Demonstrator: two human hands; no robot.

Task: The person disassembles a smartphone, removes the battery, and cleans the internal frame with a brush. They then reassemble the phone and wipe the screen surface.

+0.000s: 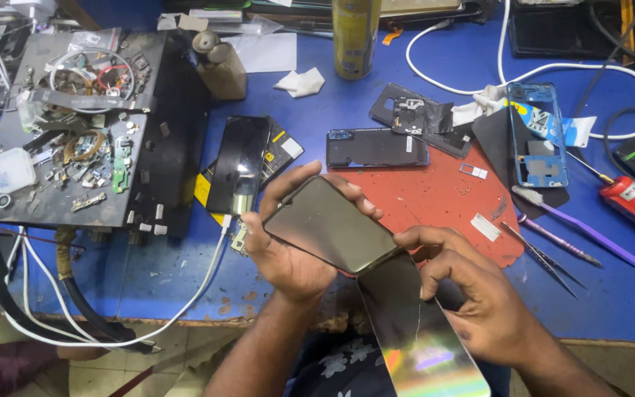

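We see the left hand gripping a dark phone screen by its edges above the blue bench; beside it, the right hand pinches a shiny protective film touching the screen's lower corner.

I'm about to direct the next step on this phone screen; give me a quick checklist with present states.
1. Left hand grips the phone screen: ok.
2. Right hand holds the glossy film sheet: ok.
3. Sheet's upper end meets the screen's lower corner: ok.
4. Screen face free of dust: cannot tell.
5. Tweezers lie close on the blue bench: ok.
6. Bench uncluttered: not ok, parts everywhere.
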